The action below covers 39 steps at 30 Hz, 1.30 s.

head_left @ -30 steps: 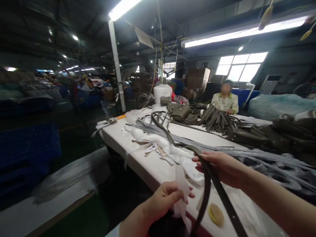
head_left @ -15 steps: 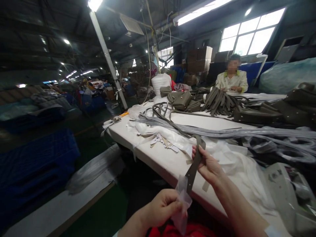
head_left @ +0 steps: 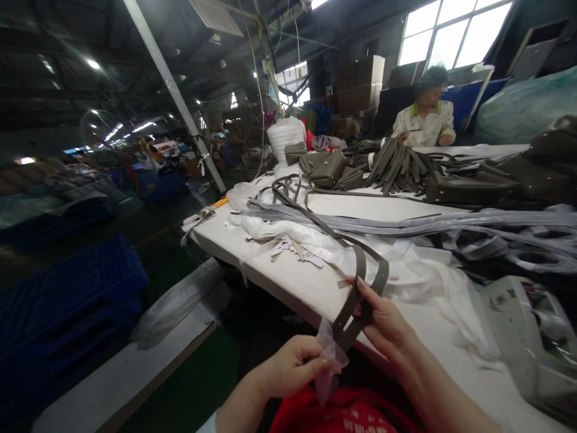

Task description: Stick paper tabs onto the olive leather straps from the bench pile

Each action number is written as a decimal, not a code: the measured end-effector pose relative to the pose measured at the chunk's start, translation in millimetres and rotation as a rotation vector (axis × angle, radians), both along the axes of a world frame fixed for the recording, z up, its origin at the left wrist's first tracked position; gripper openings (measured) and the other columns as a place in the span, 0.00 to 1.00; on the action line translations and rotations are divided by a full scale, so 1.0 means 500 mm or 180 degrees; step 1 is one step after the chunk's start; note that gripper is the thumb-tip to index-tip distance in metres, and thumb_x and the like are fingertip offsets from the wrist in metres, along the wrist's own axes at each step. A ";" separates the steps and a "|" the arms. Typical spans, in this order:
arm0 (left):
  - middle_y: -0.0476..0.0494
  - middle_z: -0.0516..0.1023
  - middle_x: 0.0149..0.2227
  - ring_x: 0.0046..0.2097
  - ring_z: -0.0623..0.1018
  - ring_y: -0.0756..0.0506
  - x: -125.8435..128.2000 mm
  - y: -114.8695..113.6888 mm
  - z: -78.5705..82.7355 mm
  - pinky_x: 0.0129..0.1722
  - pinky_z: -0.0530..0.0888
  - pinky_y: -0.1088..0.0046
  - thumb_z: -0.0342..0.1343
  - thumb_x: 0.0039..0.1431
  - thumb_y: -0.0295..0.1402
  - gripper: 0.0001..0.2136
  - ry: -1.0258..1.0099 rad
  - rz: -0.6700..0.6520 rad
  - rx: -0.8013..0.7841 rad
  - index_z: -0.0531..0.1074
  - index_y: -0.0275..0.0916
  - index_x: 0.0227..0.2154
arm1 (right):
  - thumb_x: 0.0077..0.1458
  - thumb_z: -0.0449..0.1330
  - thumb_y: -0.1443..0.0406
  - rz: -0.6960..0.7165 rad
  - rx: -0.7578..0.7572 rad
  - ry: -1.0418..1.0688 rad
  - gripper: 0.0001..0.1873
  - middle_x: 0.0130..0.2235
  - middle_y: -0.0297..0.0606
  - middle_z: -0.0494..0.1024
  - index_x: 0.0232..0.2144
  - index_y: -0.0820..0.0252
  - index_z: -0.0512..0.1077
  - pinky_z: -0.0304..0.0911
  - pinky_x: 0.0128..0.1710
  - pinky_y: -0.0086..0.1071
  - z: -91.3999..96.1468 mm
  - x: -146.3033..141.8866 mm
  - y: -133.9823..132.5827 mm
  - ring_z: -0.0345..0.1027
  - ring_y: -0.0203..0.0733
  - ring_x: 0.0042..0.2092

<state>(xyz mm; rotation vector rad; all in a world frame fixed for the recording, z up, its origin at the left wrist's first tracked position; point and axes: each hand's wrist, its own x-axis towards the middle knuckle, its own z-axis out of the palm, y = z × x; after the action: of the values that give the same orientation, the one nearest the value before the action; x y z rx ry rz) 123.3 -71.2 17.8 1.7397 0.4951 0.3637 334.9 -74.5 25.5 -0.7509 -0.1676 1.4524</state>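
Observation:
My right hand (head_left: pixel 381 319) is closed around a long olive-grey strap (head_left: pixel 360 282), folded into a loop just above my fingers. The strap's end runs down to my left hand (head_left: pixel 293 367), which pinches a small clear plastic wrapper (head_left: pixel 331 355) around that end. Both hands hover at the near edge of the white table (head_left: pixel 293 282). The rest of the strap trails away across the table toward a heap of similar straps.
White cloth (head_left: pixel 406 270), cut scraps (head_left: pixel 293 249), clear-wrapped straps (head_left: pixel 406 225) and olive bags (head_left: pixel 327 168) lie on the table. A seated person (head_left: pixel 426 117) works at the far end. Blue crates (head_left: pixel 67 300) stand left; something red (head_left: pixel 351 415) is at my lap.
The camera has tilted down and nearer. My right hand has drawn the strap in and doubled it into a loop, and the plastic in my left hand now sits at the strap's end.

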 end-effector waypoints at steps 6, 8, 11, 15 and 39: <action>0.37 0.77 0.33 0.34 0.75 0.47 0.002 -0.010 -0.015 0.35 0.71 0.74 0.48 0.65 0.50 0.25 -0.0146 0.0554 -0.0008 0.77 0.30 0.32 | 0.41 0.75 0.60 0.0195 0.0224 -0.0366 0.18 0.18 0.25 0.60 0.34 0.63 0.79 0.49 0.19 0.20 -0.003 -0.029 -0.012 0.51 0.26 0.21; 0.36 0.77 0.34 0.34 0.75 0.46 0.009 -0.012 -0.011 0.34 0.71 0.74 0.47 0.65 0.51 0.26 -0.0236 0.0605 -0.0038 0.77 0.30 0.35 | 0.43 0.73 0.58 0.0487 0.0172 -0.0406 0.17 0.18 0.25 0.61 0.34 0.62 0.78 0.50 0.20 0.22 -0.008 -0.053 -0.019 0.52 0.27 0.21; 0.35 0.78 0.40 0.40 0.77 0.43 0.009 -0.005 0.005 0.42 0.72 0.69 0.47 0.66 0.47 0.22 -0.0305 0.0617 0.0361 0.77 0.32 0.40 | 0.44 0.72 0.57 0.0583 0.0177 -0.0522 0.17 0.18 0.25 0.61 0.33 0.63 0.78 0.51 0.20 0.23 0.001 -0.057 -0.025 0.52 0.27 0.21; 0.37 0.81 0.41 0.47 0.76 0.42 -0.016 0.012 0.021 0.53 0.68 0.64 0.47 0.68 0.39 0.16 0.0019 0.0532 0.1336 0.79 0.38 0.41 | 0.44 0.72 0.57 -0.0175 0.0402 -0.0901 0.16 0.18 0.26 0.62 0.33 0.62 0.78 0.50 0.18 0.22 0.038 0.003 -0.013 0.53 0.27 0.20; 0.38 0.80 0.45 0.48 0.77 0.44 -0.027 0.019 0.044 0.50 0.70 0.69 0.47 0.68 0.33 0.14 0.0234 0.0011 0.1345 0.78 0.36 0.40 | 0.54 0.64 0.50 0.0508 0.0353 -0.2927 0.23 0.23 0.31 0.67 0.43 0.62 0.79 0.47 0.17 0.25 0.016 0.031 -0.013 0.53 0.30 0.22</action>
<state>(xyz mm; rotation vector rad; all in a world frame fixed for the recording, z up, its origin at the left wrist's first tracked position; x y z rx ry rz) 109.8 -61.7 39.6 2.1673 0.4986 0.4304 350.3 -80.9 33.5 -1.2892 -1.0179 1.1333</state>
